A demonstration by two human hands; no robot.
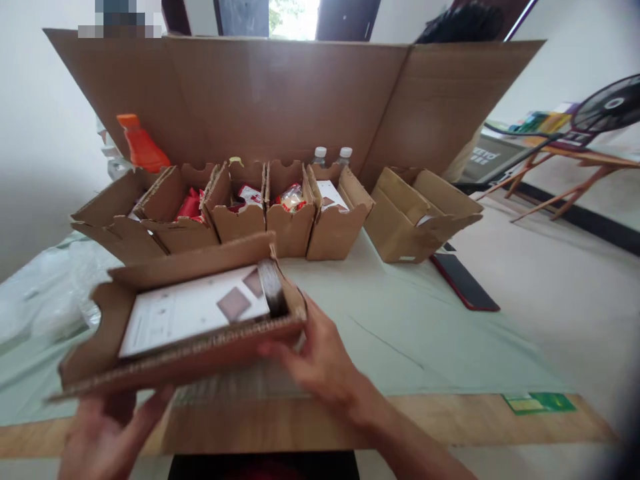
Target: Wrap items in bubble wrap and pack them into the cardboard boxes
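Note:
Held above the near side of the table is an open cardboard box [200, 367], tilted and lying lengthwise across my view. Inside it lie a white printed box [185, 313] with dark diamond shapes and, at the right end, a dark rounded thing [271, 287] whose kind I cannot make out. My right hand [315, 353] grips the right end, thumb along the near wall and fingers behind the corner. Under the left end is my left hand [115, 427], supporting the box from below, its fingers partly hidden.
Several cardboard bins [290, 227] with packets stand in a row before a tall cardboard screen [280, 100]. Another bin [405, 233] stands right, near a dark flat object [465, 283]. An orange bottle [143, 147] and clear plastic wrap [60, 287] are left. A fan [607, 107] is far right.

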